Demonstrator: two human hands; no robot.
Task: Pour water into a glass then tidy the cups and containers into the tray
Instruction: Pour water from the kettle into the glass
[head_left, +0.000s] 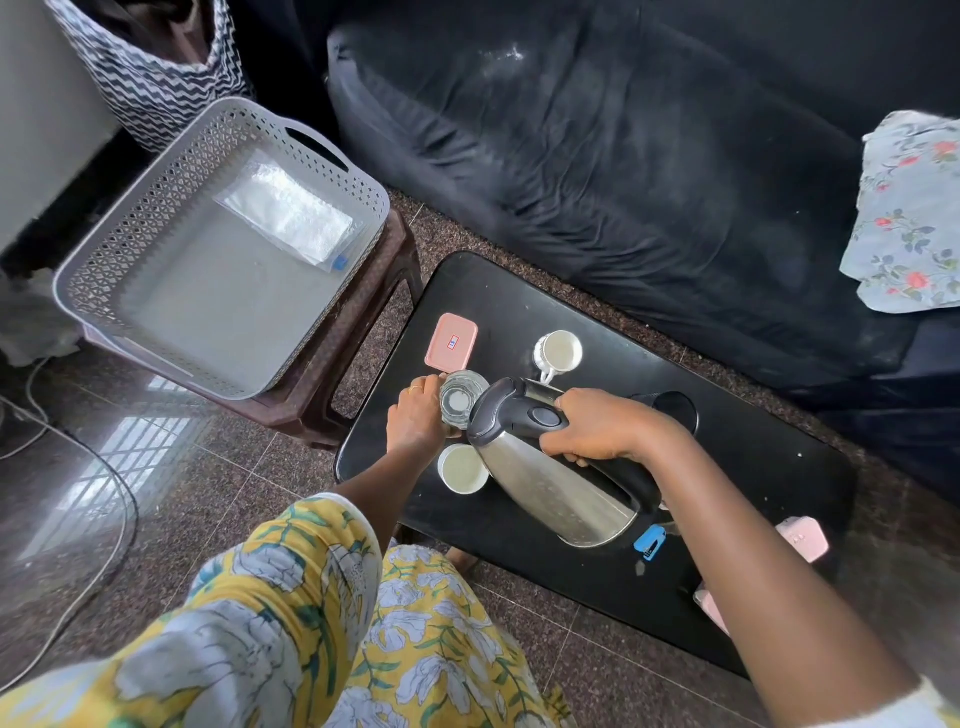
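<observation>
The right hand (597, 428) grips the black handle of the steel kettle (550, 488), fingers wrapped fully round it. The kettle is tilted, spout end directly over the glass (460, 399). The left hand (418, 415) holds the glass by its side, fingers curled round it; the glass stands on the black table (753, 467).

Just beside the glass:
- a white paper cup (462, 468), nearer the person, touching the kettle body in this view;
- a pink-lidded box (451, 343) on the far side. Its lid carries a small label with red and blue marks, too small to read.

A white mug (558, 352) stands beyond the kettle. A blue stapler (649, 543) lies near the kettle bottom.

The grey tray (104, 291) sits on a brown stool (363, 322), left of the table, holding a clear plastic bag (285, 208).
</observation>
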